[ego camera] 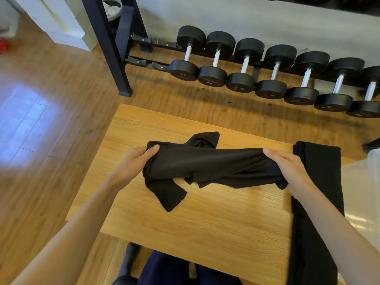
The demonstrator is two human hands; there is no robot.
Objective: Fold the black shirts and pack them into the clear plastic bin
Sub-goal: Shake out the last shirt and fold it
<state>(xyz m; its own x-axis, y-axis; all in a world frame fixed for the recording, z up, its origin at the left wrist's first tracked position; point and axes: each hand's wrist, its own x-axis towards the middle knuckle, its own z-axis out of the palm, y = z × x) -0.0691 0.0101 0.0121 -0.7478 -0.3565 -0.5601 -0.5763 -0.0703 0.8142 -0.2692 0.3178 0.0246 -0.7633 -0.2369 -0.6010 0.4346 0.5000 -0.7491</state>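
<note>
A crumpled black shirt (207, 163) is stretched sideways just above the wooden table (185, 223). My left hand (135, 163) grips its left end, thumb on top of the cloth. My right hand (290, 167) grips its right end the same way. A sleeve hangs down onto the table toward me, and another bunch of cloth pokes out at the far side. More black fabric (316, 202) lies in a long strip along the table's right edge. The clear plastic bin (364, 192) stands at the far right, partly out of frame and blurred.
A rack of several black dumbbells (271, 70) runs along the wall beyond the table, with a dark frame post (107, 46) at its left. Wooden floor (41, 140) lies to the left. My dark-clad legs (185, 270) are under the table's near edge.
</note>
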